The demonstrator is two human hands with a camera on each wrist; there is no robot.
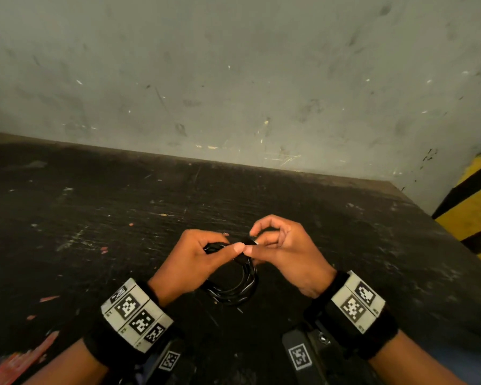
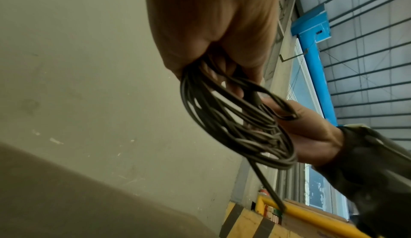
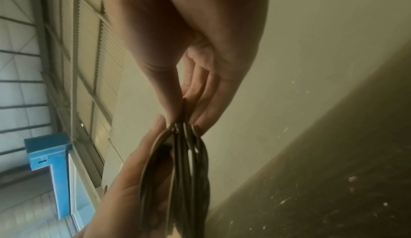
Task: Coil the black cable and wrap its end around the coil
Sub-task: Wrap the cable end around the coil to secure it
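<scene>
The black cable (image 1: 240, 287) hangs as a coil of several loops between my hands, above the dark table (image 1: 95, 204). My left hand (image 1: 200, 257) grips the top of the coil, thumb pressed on the bundle. My right hand (image 1: 272, 245) pinches the cable's end at the coil's top, thumb and forefinger closed on it. In the left wrist view the coil (image 2: 240, 122) fans out below my left hand (image 2: 213, 30), and one loose strand (image 2: 266, 189) trails downward. The right wrist view shows the coil (image 3: 189, 180) edge-on, pinched by my right hand (image 3: 191, 115).
A scuffed grey wall (image 1: 233, 79) rises behind the table. A yellow and black striped barrier (image 1: 472, 212) stands at the right, past the table's edge. Red scraps (image 1: 49, 298) lie on the table at the left. Both wrists wear black bands with printed markers.
</scene>
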